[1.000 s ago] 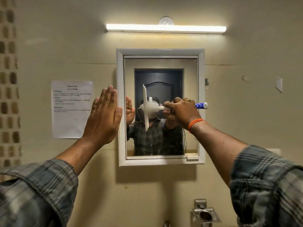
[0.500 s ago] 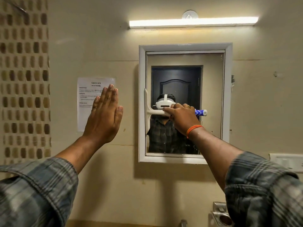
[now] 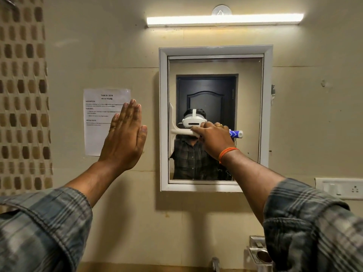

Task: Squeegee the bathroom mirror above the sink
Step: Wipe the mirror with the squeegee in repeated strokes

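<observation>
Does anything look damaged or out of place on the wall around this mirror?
Mostly minor wear: a small chipped spot mars the wall right of the mirror, and something dark and torn-looking clings to the frame's right edge. Nothing spilled or crooked.

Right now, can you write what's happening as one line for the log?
right hand: gripping squeegee | blade: upright at mirror left edge | left hand: open, flat by wall paper

Your squeegee [image 3: 172,132] stands at the mirror's [image 3: 247,95] left edge; the paper notice [image 3: 98,134] hangs left of the mirror, the light [image 3: 224,20] above.
</observation>
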